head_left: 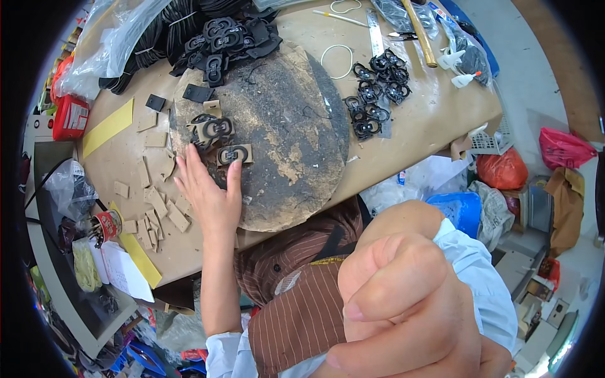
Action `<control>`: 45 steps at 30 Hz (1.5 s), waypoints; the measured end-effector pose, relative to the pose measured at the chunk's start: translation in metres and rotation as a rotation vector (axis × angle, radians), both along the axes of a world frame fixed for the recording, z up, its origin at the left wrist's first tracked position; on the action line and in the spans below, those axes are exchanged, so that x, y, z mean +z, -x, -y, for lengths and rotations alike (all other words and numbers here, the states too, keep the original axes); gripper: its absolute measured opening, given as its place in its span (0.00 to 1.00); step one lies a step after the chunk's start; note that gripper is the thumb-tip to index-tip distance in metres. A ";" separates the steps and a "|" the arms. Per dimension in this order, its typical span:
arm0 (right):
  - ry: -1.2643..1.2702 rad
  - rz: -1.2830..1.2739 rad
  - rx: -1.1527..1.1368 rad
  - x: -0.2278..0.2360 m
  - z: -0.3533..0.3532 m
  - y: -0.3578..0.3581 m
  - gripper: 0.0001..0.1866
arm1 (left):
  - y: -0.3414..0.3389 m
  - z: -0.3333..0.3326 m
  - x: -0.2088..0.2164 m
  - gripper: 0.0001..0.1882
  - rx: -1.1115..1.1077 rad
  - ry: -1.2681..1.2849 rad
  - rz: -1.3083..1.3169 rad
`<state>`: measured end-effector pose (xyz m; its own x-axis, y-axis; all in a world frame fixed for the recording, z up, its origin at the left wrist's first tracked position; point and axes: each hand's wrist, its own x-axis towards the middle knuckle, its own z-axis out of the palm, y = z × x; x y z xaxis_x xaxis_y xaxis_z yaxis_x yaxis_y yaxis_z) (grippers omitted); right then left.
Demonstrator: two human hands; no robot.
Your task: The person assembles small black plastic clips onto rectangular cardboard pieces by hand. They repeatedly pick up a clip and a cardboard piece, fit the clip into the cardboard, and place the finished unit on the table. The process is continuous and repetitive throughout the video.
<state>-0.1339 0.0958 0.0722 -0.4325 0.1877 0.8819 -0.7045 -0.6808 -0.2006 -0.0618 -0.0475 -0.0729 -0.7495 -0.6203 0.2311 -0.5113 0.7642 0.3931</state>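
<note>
My left hand [211, 192] lies flat on the worn round cork board [283, 132], fingers spread, the thumb tip touching a tan card piece with a black looped part on it [234, 154]. A small stack of similar pieces [213, 129] sits just above the fingers. My right hand [403, 302] is raised close to the camera, curled into a fist with nothing visible in it. Finished black looped parts [377, 91] lie in a cluster at the board's right side.
A heap of black parts [224, 39] sits at the far edge of the brown table [428, 120]. Tan card scraps [161, 208], yellow strips [107, 129], a red box [70, 118], plastic bags, a wooden stick [419, 31], glue bottles and a white ring [337, 61] surround the board.
</note>
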 end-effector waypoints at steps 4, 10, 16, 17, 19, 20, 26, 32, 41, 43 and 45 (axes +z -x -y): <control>-0.079 -0.036 0.065 -0.002 -0.009 0.002 0.01 | 0.012 -0.014 0.006 0.45 -0.078 0.005 0.017; -1.062 -0.110 -0.224 -0.048 -0.028 0.084 0.07 | 0.031 0.011 -0.003 0.45 0.017 0.069 -0.044; -1.549 -0.340 -0.512 -0.124 -0.050 0.229 0.08 | 0.020 0.006 0.018 0.40 -0.082 -0.021 -0.213; -1.603 -0.336 -0.431 -0.123 -0.048 0.232 0.09 | 0.013 0.001 0.019 0.38 -0.087 -0.066 -0.238; -1.694 -0.331 -0.327 -0.120 -0.051 0.240 0.09 | 0.002 -0.013 0.027 0.35 -0.103 -0.145 -0.245; -1.733 -0.333 -0.302 -0.114 -0.055 0.245 0.09 | -0.002 -0.020 0.030 0.34 -0.108 -0.175 -0.248; -1.514 0.006 -0.216 -0.062 -0.027 0.154 0.05 | -0.012 -0.052 0.038 0.26 -0.272 -0.783 -0.439; -1.398 0.365 0.391 -0.095 0.002 0.063 0.10 | 0.005 -0.052 0.025 0.14 -0.111 -1.558 -0.610; -1.228 -0.386 0.487 -0.078 -0.002 0.055 0.15 | -0.039 -0.041 0.041 0.10 -0.124 -1.594 -0.367; -1.223 -0.416 0.470 -0.079 -0.003 0.053 0.13 | -0.039 -0.042 0.035 0.10 -0.145 -1.577 -0.347; -1.196 -0.407 0.427 -0.081 -0.003 0.049 0.12 | -0.040 -0.041 0.035 0.09 -0.138 -1.545 -0.326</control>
